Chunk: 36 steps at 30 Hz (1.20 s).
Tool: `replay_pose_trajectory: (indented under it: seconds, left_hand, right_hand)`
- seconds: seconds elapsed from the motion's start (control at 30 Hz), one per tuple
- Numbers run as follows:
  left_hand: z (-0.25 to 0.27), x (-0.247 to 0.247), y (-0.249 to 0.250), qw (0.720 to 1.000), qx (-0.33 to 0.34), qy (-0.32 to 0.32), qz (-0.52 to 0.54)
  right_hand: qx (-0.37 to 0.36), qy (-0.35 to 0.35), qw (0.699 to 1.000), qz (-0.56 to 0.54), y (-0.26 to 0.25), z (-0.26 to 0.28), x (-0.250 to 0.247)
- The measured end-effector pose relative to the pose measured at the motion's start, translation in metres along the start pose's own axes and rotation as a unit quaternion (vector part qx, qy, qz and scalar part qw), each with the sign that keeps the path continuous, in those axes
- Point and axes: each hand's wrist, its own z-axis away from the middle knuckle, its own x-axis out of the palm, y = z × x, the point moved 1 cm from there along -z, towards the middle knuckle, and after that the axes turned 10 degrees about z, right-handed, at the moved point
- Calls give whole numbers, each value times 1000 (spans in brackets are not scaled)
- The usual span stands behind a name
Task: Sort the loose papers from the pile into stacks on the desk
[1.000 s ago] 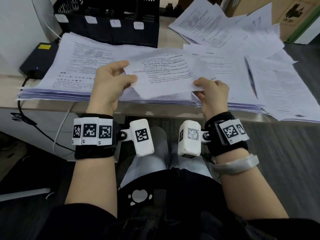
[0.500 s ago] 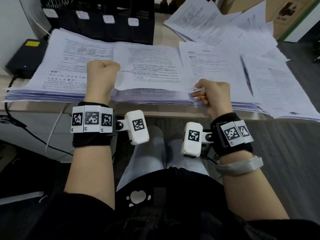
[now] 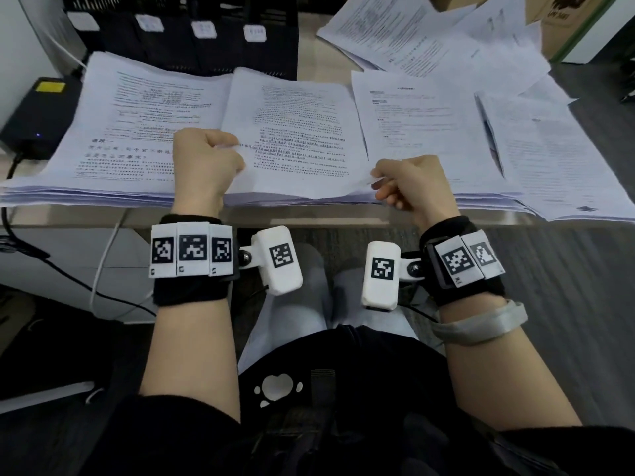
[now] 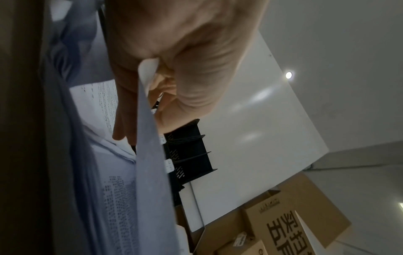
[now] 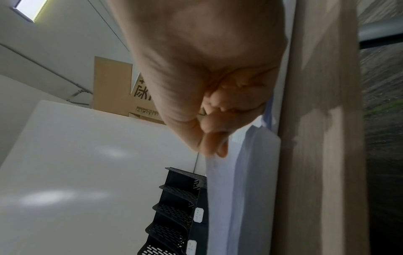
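A printed white sheet (image 3: 295,132) lies flat over the middle stack (image 3: 292,199) near the desk's front edge. My left hand (image 3: 206,163) pinches its left edge between thumb and curled fingers; the left wrist view shows that sheet (image 4: 148,138) clamped in the hand (image 4: 174,77). My right hand (image 3: 409,185) pinches the sheet's near right corner, with the paper (image 5: 220,189) running under the fingertips (image 5: 214,148). A left stack (image 3: 137,108) and a right stack (image 3: 419,125) flank it. The loose pile (image 3: 429,32) spreads at the back right.
A black file rack (image 3: 192,32) with white labels stands behind the stacks. A black box (image 3: 37,115) with a yellow sticker sits at the desk's left end, cables hanging below. More sheets (image 3: 556,156) lie at the right. Cardboard boxes (image 3: 563,15) stand beyond.
Both hands lowered the sheet from a raised, tilted position down flat onto the middle stack. The left hand's fingers curled in; both hands keep their pinch.
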Motion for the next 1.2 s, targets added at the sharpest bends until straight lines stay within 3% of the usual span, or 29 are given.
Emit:
replay_pose_trajectory:
  seconds: [0.27, 0.4, 0.67, 0.97, 1.2]
  left_hand:
    - [-1, -4, 13, 991, 87, 43, -89]
    - [7, 4, 33, 991, 121, 2, -57]
    - [25, 53, 77, 989, 123, -86, -13]
    - [19, 140, 120, 972, 61, -228, 7]
    - [-18, 212, 122, 973, -28, -227, 37]
  right_hand:
    - [-10, 7, 1000, 5, 1, 2, -10]
    - [-18, 9, 1000, -19, -6, 5, -18]
    - [-75, 24, 995, -59, -22, -3, -48]
    - [-90, 59, 994, -8, -39, -51, -104]
    - [-37, 34, 994, 100, -33, -103, -134]
